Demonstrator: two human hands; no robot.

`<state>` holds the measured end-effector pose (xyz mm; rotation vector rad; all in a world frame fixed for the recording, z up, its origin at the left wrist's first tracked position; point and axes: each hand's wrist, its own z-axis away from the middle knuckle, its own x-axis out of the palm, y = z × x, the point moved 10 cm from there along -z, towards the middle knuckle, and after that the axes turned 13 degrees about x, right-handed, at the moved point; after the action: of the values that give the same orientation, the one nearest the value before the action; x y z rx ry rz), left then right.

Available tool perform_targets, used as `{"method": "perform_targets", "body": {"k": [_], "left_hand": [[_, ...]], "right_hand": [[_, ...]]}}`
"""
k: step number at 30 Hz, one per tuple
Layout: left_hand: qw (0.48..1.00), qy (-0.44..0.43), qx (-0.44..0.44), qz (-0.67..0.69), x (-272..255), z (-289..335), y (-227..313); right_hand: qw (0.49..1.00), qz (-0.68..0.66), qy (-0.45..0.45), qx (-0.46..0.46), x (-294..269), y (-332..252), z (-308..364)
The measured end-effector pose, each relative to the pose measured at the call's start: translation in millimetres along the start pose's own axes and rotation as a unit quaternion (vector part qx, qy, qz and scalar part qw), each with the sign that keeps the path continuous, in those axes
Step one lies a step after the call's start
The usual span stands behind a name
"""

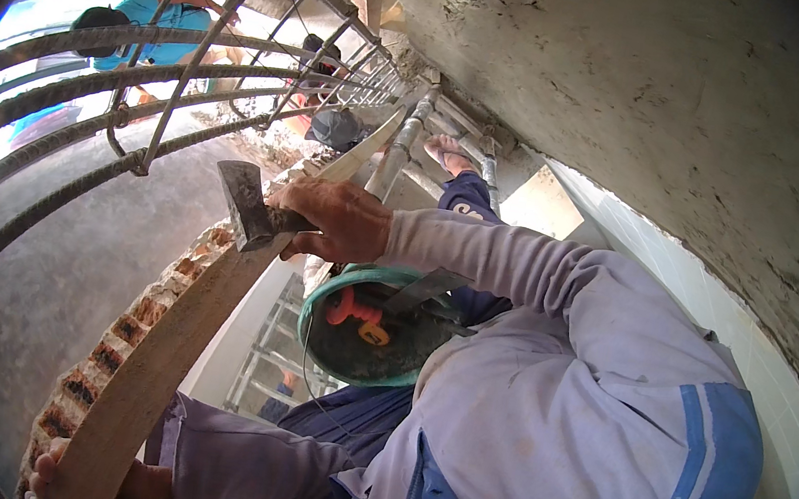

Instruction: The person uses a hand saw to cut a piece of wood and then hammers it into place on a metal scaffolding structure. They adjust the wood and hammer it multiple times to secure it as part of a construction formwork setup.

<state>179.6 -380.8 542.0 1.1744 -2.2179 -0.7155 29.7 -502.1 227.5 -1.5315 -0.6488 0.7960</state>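
Observation:
My right hand (338, 219) is closed around the handle of a hatchet (249, 206), close under its flared metal head. The hatchet rests against a long wooden plank (173, 346), which slopes from the lower left towards the upper middle. At the plank's lower end my left hand (141, 490) wraps round it, fingertips showing on the far edge and the rest partly hidden by the wood. Along the plank runs a broken edge of brick and mortar (108, 353). Below my right forearm hangs a green-rimmed bucket (373, 372) with a red tool (348, 307) and a yellow piece (373, 333) inside.
Steel reinforcing bars (94, 113) cross the upper left over a grey concrete surface (57, 245). Beyond them bends a person in blue (173, 15); a dark cap (337, 128) shows nearer. Metal scaffold pipes (397, 153) stand beside a sandalled foot (445, 152). A rough plastered wall (661, 102) fills the upper right.

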Motion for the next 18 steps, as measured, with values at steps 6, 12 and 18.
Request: {"method": "perform_targets", "body": {"k": [6,12,18], "left_hand": [[1.000,0.000,0.005,0.008,1.2,-2.3,3.6],[1.000,-0.003,0.009,0.013,1.9,-4.7,4.6],[1.000,-0.004,0.006,0.018,2.3,-4.3,4.4]], "right_hand": [[1.000,0.004,0.019,-0.021,-9.0,-9.1,0.6],[1.000,0.001,0.019,-0.023,-8.4,-8.1,-1.9],[0.999,0.025,0.025,-0.020,-11.9,-7.8,-3.0]]}}
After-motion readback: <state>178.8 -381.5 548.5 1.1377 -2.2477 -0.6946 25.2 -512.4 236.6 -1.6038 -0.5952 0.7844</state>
